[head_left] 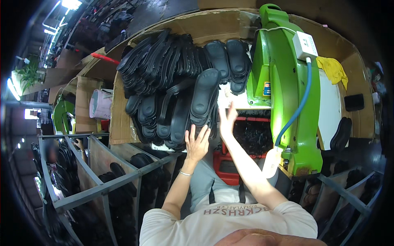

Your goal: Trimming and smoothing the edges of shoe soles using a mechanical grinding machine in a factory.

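Black shoe soles lie in stacks on the bench. One dark sole (204, 92) rests on top of the front stack, its near end toward me. My left hand (198, 142) is at that near end, palm down with fingers spread, the fingertips at the lower edge of the stack. To the right of the stack is my right hand (227, 119), its fingers stretched out and slightly blurred, with nothing visible in it. Beyond it, more soles (238, 59) lie beside the green machine (293, 102).
A big heap of soles (162, 61) fills the bench's left side, walled by cardboard (223, 24). Below the bench's front edge sits a red crate (225, 172) by my legs. The machine carries a blue hose (301, 106). Metal racks (119, 184) with soles stand at left.
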The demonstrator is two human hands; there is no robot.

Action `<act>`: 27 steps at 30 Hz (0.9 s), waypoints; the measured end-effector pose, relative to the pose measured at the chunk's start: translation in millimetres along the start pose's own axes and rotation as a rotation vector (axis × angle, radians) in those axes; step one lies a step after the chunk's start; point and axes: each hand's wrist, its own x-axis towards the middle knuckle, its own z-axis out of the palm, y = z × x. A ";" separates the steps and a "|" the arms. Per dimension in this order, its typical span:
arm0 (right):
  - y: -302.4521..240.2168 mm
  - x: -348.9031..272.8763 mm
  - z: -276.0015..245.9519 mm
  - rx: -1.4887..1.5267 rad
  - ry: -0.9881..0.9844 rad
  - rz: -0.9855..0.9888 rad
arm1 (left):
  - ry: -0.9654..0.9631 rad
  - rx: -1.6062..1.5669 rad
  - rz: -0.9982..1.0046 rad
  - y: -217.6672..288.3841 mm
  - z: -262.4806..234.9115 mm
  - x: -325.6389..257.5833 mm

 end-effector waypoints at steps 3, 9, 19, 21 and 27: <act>53.2 -67.4 -62.1 -0.103 -0.048 0.104 | 0.025 -0.248 -0.073 7.9 -19.1 -5.8; 214.8 -171.8 -208.3 -0.880 -1.066 0.809 | 0.465 -0.142 -0.184 -24.7 -69.7 82.5; 324.9 -167.1 -263.2 -1.232 -1.248 0.390 | 0.581 -0.181 -0.245 -69.1 -121.7 108.6; 356.2 -143.4 -297.9 -1.151 -1.071 0.527 | 0.758 -0.451 -0.285 -29.3 -148.0 90.3; 230.1 -98.7 -246.8 -0.635 -0.452 -0.421 | 1.199 -0.627 -0.057 54.7 -145.4 -55.6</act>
